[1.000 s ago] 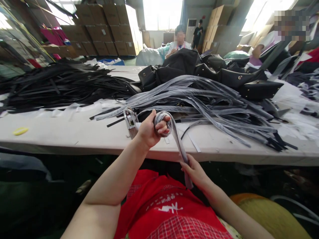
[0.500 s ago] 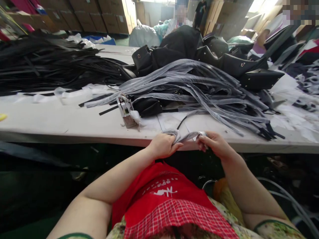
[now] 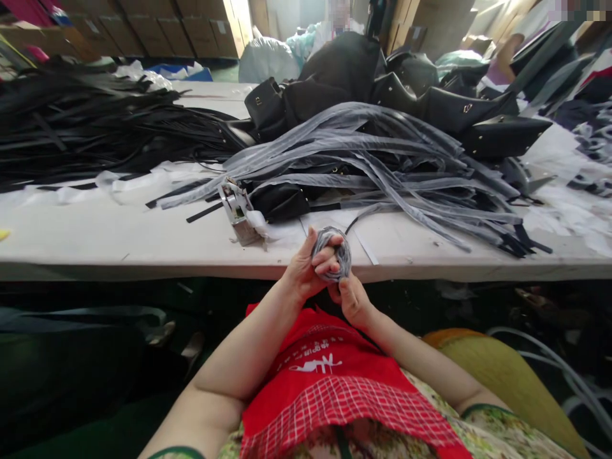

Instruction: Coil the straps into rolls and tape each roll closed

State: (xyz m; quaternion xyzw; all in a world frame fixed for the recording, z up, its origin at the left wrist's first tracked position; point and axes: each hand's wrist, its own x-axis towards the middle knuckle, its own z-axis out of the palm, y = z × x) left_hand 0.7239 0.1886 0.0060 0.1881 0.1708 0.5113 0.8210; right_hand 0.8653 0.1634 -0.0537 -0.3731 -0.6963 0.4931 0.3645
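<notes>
A strap wrapped in clear plastic, now a round coil (image 3: 346, 256), is between my hands at the table's front edge. My left hand (image 3: 306, 268) grips it, with fingers curled through the middle of the ring and the thumb raised. At the coil's lower right, my right hand (image 3: 352, 298) pinches it with thumb and fingers. A thin black end runs from behind the coil toward the heap of plastic-covered straps (image 3: 306, 180). Left of the hands stands a metal tape dispenser (image 3: 240, 213) with a whitish piece hanging from it.
Black bags (image 3: 335, 80) are piled behind the straps. Loose black straps (image 3: 115, 137) cover the table's left side. Thin white sheets (image 3: 564, 223) lie at the right. Cardboard boxes (image 3: 176, 35) stand at the back. A yellow stool seat (image 3: 507, 376) is at my right.
The twisted length stretched between my hands is now wound into the coil. My right hand has come left and down to meet my left hand, whose fingers now show through the ring.
</notes>
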